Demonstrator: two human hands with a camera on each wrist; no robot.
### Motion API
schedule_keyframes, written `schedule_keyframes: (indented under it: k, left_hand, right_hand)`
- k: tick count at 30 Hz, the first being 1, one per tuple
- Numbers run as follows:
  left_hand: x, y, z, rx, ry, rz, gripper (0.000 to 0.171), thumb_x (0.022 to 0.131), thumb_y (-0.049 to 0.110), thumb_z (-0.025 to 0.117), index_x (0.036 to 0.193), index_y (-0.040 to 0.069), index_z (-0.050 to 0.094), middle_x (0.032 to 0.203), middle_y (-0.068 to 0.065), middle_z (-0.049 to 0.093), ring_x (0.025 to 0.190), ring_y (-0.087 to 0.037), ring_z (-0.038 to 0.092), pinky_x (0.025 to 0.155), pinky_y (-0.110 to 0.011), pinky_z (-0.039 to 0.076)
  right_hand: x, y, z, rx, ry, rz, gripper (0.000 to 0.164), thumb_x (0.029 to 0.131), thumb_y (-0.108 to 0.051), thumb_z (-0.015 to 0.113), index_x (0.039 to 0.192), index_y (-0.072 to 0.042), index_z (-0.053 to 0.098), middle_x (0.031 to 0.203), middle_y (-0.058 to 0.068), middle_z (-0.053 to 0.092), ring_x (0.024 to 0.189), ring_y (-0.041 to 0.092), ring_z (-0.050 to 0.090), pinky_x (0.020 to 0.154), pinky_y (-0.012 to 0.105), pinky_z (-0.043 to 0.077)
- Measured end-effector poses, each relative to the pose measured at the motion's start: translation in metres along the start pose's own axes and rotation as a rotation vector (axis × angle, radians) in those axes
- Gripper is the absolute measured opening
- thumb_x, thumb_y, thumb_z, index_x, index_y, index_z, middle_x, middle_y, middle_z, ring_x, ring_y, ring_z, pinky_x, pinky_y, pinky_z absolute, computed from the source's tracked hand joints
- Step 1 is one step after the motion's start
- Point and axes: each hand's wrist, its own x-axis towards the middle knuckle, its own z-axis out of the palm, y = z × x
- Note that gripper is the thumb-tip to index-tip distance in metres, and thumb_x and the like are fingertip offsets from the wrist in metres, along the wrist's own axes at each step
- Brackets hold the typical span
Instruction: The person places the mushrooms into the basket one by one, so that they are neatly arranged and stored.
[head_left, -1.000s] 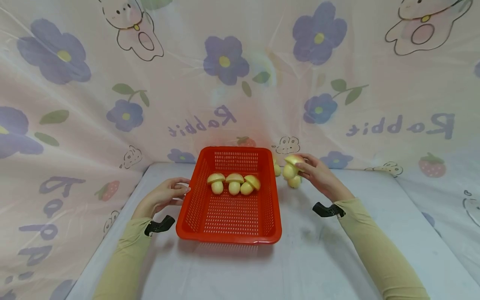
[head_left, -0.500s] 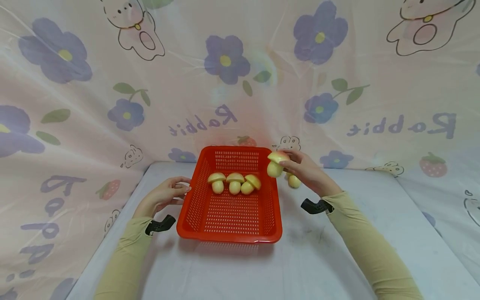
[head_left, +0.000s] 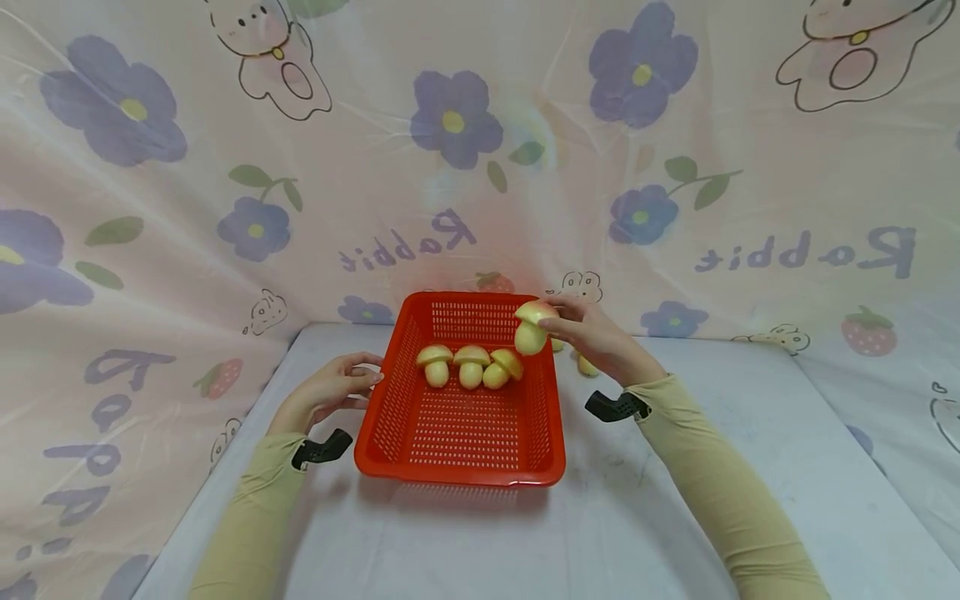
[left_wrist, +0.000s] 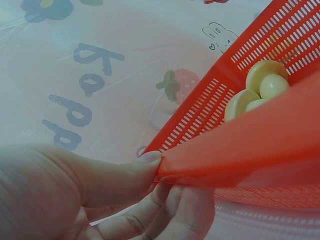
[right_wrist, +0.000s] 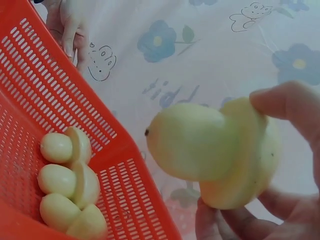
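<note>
**Pale yellow mushroom (head_left: 531, 337) in the right hand (head_left: 596, 335), red basket (head_left: 459, 477) in the left hand (head_left: 330, 390)**

Nearest, in the head view, two tan sleeves (head_left: 723, 492) reach forward along either side of the basket, which stands on the white table (head_left: 480, 550). Only the left wrist view shows that grip clearly: the thumb (left_wrist: 125, 175) lies on the rim and the fingers (left_wrist: 187, 215) curl under it, pinching it. Three mushrooms (head_left: 470, 367) lie in a row inside; the left wrist view shows just two, the basket wall cutting across them.

The right wrist view alone reveals a dark speck at the held mushroom's stem end, and thumb and fingers clasping its cap from opposite sides. The head view sets it, stem down, at the basket's far right corner; whether it is inside the rim is hard to judge. Behind that hand, more yellow pieces (head_left: 588, 367) show partly on the table. Farthest hangs a flowered sheet (head_left: 525, 208).
</note>
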Motion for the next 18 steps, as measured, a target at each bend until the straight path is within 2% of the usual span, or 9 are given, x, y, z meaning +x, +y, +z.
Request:
schedule_keyframes:
  k: [6,18]
  left_hand:
    - [0.001,-0.001,0.0,-0.008,-0.004,0.001,0.044,0.096,0.013,0.059,0.134,-0.002,0.042,0.101,-0.013,0.065,0.083,-0.024,0.065,0.076,-0.04,0.056]
    - [0.002,-0.003,-0.003,-0.01,-0.006,0.007,0.042,0.096,0.012,0.059,0.133,-0.002,0.043,0.101,-0.013,0.065,0.085,-0.028,0.065,0.074,-0.04,0.057]
  right_hand:
    - [0.006,0.003,0.01,-0.031,-0.03,0.018,0.056,0.089,-0.021,0.069,0.136,-0.005,0.044,0.13,0.016,0.049,0.115,0.03,0.048,0.106,0.054,0.03]
    - [0.018,0.003,0.025,-0.081,-0.168,0.031,0.053,0.087,-0.025,0.07,0.133,-0.01,0.048,0.125,0.014,0.055,0.118,0.029,0.048,0.106,0.05,0.031]
